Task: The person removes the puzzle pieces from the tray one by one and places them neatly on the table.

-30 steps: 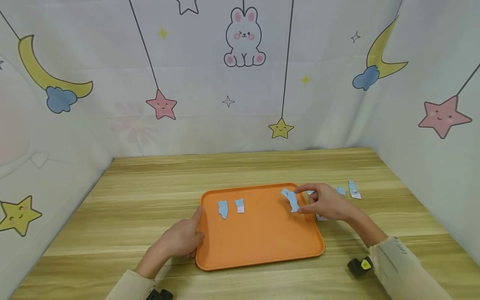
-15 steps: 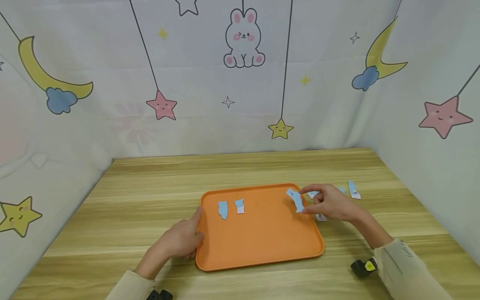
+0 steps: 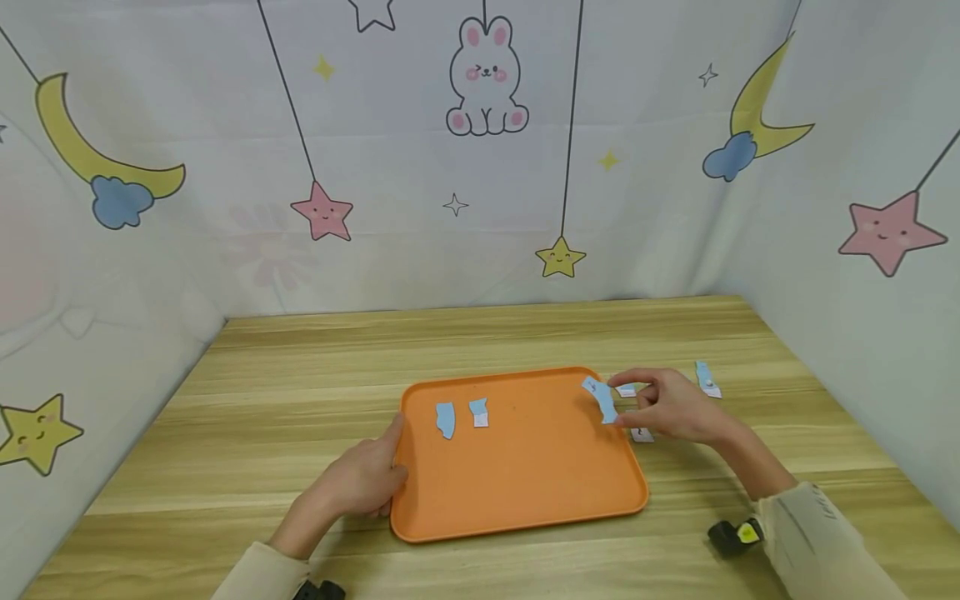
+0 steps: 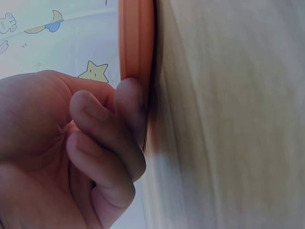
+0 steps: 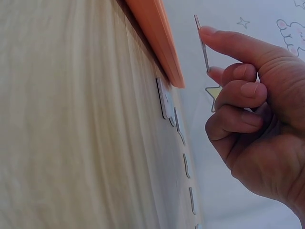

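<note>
My right hand (image 3: pixel 675 404) pinches a light-blue puzzle piece (image 3: pixel 602 400) with a small dark mark between thumb and index finger, above the orange tray's right side. In the right wrist view, the held piece (image 5: pixel 202 45) shows edge-on, thin and apart from the table. My left hand (image 3: pixel 363 475) holds the left rim of the orange tray (image 3: pixel 525 475). The left wrist view has its curled fingers against the tray edge (image 4: pixel 136 43). Two pieces lie inside the tray: a plain blue one (image 3: pixel 446 420) and a blue-and-white one (image 3: pixel 480 412).
Right of the tray, loose pieces lie on the wooden table (image 3: pixel 315 358): a blue-and-white one (image 3: pixel 708 379), another (image 3: pixel 626 390) and a white one (image 3: pixel 642 435), the latter two partly hidden by my hand. A printed cloth (image 3: pixel 420 250) encloses the back and sides.
My right hand has shifted a little to the right with the puzzle piece, toward the tray's right rim. The left hand and tray stay put.
</note>
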